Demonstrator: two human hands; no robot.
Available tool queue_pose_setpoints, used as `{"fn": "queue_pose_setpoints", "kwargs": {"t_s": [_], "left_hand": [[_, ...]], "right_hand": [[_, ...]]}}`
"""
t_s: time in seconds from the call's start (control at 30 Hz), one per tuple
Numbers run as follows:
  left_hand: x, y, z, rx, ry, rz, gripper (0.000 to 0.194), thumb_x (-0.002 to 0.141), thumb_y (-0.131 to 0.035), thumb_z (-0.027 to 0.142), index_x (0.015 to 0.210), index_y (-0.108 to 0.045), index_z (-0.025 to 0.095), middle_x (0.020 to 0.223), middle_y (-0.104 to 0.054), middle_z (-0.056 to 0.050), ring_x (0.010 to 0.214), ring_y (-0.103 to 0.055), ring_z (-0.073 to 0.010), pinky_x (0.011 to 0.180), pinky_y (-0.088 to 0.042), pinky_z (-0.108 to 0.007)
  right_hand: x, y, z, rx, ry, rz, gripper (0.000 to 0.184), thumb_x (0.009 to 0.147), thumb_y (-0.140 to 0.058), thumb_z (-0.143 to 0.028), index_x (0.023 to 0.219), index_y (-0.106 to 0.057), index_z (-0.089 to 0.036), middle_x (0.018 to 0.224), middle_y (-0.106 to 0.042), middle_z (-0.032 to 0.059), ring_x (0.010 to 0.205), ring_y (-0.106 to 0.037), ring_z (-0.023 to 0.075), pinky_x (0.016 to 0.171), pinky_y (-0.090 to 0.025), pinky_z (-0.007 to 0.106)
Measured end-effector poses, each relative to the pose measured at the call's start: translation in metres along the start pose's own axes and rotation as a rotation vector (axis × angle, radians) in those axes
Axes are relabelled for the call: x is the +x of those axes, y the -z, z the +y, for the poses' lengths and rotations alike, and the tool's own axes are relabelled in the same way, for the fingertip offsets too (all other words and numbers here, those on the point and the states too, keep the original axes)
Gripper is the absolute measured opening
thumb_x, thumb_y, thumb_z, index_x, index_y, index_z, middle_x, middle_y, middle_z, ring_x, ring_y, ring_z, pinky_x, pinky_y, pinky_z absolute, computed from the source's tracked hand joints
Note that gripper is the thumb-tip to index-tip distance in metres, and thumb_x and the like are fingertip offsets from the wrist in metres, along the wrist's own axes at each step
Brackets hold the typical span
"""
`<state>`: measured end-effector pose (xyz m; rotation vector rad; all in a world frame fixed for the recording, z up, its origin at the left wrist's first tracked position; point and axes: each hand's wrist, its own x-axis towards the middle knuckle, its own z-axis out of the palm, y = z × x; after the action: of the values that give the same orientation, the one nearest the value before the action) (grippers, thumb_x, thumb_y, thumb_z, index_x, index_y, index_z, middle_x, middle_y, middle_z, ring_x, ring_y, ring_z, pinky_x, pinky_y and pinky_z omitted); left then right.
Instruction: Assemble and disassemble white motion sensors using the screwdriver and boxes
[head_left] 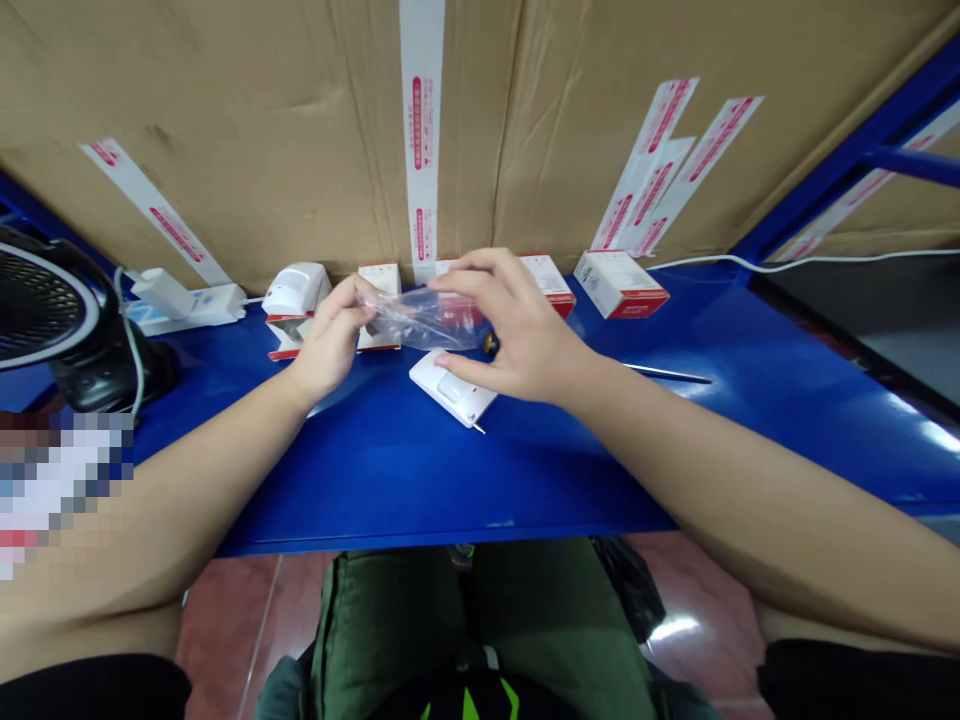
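My left hand (334, 335) pinches one end of a clear plastic bag (420, 322) just above the table. My right hand (517, 325) is at the bag's other end, its thumb and fingers spread wide around it; whether the fingertips touch the film is hard to tell. A small black and amber round end (491, 344) of some object shows against the right palm, the rest hidden. Below the bag lies a white plastic device (450, 390) with a clear window, partly under my right thumb. A thin metal tip (478, 428) sticks out at its near corner.
Behind the hands stand red and white boxes (621, 285), with another white device (298, 288) on an opened box at left. A power strip (187, 308) and black fan (67, 310) are farther left. A thin dark rod (667, 373) lies right. Cardboard (300, 130) backs the blue table (450, 500).
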<state>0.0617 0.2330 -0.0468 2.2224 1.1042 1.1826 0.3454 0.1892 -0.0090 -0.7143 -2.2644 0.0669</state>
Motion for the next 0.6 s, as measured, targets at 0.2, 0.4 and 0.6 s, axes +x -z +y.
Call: {"fn": "queue_pose_setpoints", "kwargs": {"t_s": [0.2, 0.4, 0.6], "left_hand": [[0.002, 0.006, 0.013, 0.079, -0.021, 0.166, 0.026, 0.103, -0.044, 0.040, 0.109, -0.065, 0.026, 0.109, -0.078, -0.009, 0.104, -0.073, -0.0286, 0.096, -0.062, -0.045], [0.008, 0.022, 0.004, 0.740, 0.018, -0.100, 0.022, 0.088, -0.058, 0.022, 0.104, -0.073, 0.021, 0.122, -0.083, -0.017, 0.123, -0.075, -0.0396, 0.112, -0.057, -0.056], [0.011, 0.019, 0.015, 0.822, 0.187, -0.212, 0.030, 0.083, -0.063, 0.021, 0.108, -0.079, 0.016, 0.121, -0.085, -0.019, 0.118, -0.080, -0.0433, 0.103, -0.064, -0.051]], "right_hand": [[0.059, -0.022, 0.012, -0.018, -0.044, -0.273, 0.023, 0.094, -0.055, -0.010, 0.110, -0.068, -0.020, 0.099, -0.071, 0.0060, 0.094, -0.062, 0.0237, 0.092, -0.045, 0.038], [0.102, -0.049, 0.012, -0.068, 0.157, -0.478, 0.021, 0.100, -0.052, -0.007, 0.103, -0.070, -0.016, 0.118, -0.072, 0.0129, 0.099, -0.063, 0.0232, 0.086, -0.043, 0.036], [0.109, -0.058, -0.006, -0.265, 0.027, -0.715, 0.037, 0.104, -0.053, -0.006, 0.133, -0.075, -0.015, 0.133, -0.078, 0.0176, 0.104, -0.072, 0.0265, 0.079, -0.042, 0.037]]}}
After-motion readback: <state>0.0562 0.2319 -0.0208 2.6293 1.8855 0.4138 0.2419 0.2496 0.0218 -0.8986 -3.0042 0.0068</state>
